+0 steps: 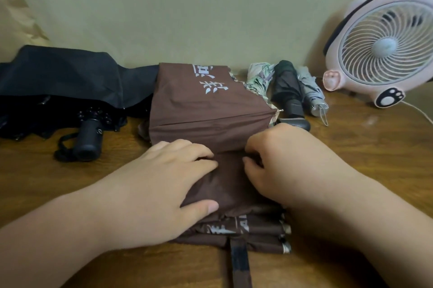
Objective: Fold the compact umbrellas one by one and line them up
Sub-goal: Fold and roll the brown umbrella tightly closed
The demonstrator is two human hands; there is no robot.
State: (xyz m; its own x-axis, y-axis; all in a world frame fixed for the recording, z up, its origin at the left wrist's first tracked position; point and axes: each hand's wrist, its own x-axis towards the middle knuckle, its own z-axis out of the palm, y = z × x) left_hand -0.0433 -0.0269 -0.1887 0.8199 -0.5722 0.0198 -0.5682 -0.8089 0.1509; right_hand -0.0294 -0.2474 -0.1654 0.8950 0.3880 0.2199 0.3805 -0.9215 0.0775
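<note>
Beneath left grip (168,182) and right grip (285,166), brown umbrella (206,109) on table (365,147).

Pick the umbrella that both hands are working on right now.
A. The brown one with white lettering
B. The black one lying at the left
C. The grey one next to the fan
A: the left hand and the right hand both grip the cloth of the brown umbrella in the middle of the table.
</note>
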